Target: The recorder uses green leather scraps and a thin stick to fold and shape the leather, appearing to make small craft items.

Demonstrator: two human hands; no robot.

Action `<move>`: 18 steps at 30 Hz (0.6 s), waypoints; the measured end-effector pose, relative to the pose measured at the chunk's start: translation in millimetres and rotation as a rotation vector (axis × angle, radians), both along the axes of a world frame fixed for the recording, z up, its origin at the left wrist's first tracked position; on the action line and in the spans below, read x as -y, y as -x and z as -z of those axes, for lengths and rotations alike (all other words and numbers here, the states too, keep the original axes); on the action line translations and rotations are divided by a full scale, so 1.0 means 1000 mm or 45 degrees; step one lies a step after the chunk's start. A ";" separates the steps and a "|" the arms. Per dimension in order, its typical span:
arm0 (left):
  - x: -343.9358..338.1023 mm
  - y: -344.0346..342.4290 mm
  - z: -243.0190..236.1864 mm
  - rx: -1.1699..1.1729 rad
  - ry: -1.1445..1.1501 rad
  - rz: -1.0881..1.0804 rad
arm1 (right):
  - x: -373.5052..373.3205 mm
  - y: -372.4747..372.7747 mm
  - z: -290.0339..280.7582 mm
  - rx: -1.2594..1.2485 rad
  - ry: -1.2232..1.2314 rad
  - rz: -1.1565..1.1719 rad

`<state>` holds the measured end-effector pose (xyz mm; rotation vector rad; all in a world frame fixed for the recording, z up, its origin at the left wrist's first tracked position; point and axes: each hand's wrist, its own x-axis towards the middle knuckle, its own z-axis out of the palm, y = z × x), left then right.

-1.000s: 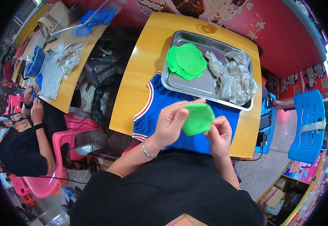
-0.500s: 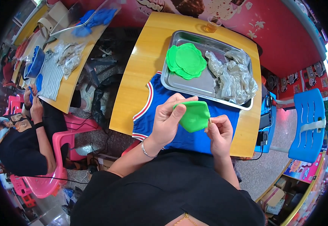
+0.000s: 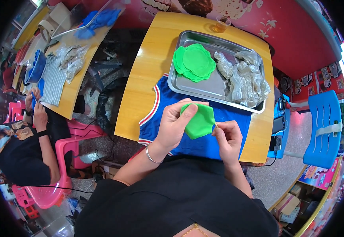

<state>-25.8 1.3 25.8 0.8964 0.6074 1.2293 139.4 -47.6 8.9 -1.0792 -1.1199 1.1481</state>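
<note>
A bright green, soft, flat piece (image 3: 200,123) is pinched in my left hand (image 3: 174,123), thumb on top and fingers behind it. My right hand (image 3: 228,141) is closed on a thin tan stick (image 3: 216,125), whose tip meets the green piece's right edge. Beyond my hands, several flat green pieces with wavy edges (image 3: 195,63) lie overlapping in the left part of a metal tray (image 3: 193,91). Clear plastic bags of greyish contents (image 3: 246,85) fill its right part. A blue cloth garment with red and white trim (image 3: 195,147) spreads beneath my hands.
The yellow wooden table (image 3: 140,85) carries a cup of amber liquid (image 3: 221,25) at its far edge. On the right stands a blue chair (image 3: 323,130). At left a co-worker's hands (image 3: 37,107) hold something blue, beside another table and a pink chair (image 3: 63,158).
The green piece has tilted and shifted slightly left in my left hand. My right hand has moved a little left with the stick, still at the piece's edge.
</note>
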 end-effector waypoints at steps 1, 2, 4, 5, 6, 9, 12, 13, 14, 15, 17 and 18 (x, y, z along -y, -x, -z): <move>-0.001 0.001 -0.005 -0.084 0.054 0.099 | -0.002 0.001 -0.001 0.261 -0.138 0.044; 0.000 0.002 -0.008 -0.084 0.055 0.098 | -0.003 0.001 -0.002 0.260 -0.136 0.042; 0.000 0.004 -0.014 0.100 0.083 0.199 | -0.004 -0.004 -0.005 0.382 -0.065 -0.106; -0.001 0.005 -0.015 0.252 0.187 0.270 | -0.005 -0.006 -0.005 0.382 -0.066 -0.107; -0.003 0.008 -0.015 0.252 0.186 0.268 | -0.006 -0.008 -0.005 0.220 0.018 -0.151; -0.007 0.014 -0.012 0.042 0.019 0.441 | -0.005 -0.012 -0.004 -0.071 0.174 -0.250; -0.010 0.016 -0.002 -0.121 -0.349 0.340 | -0.003 -0.013 -0.002 -0.153 0.222 -0.318; -0.011 0.014 -0.003 -0.141 -0.326 0.240 | -0.003 -0.013 0.000 -0.103 0.197 -0.329; -0.012 0.014 -0.002 -0.140 -0.326 0.242 | -0.003 -0.013 0.003 -0.102 0.197 -0.327; -0.013 0.014 0.000 -0.305 -0.474 0.109 | -0.004 -0.011 0.008 0.012 0.057 -0.279; -0.011 0.012 -0.001 -0.444 -0.539 -0.055 | -0.005 -0.008 0.005 0.125 -0.083 -0.235; -0.011 0.012 0.001 -0.446 -0.538 -0.061 | -0.004 -0.007 -0.003 0.073 -0.014 -0.237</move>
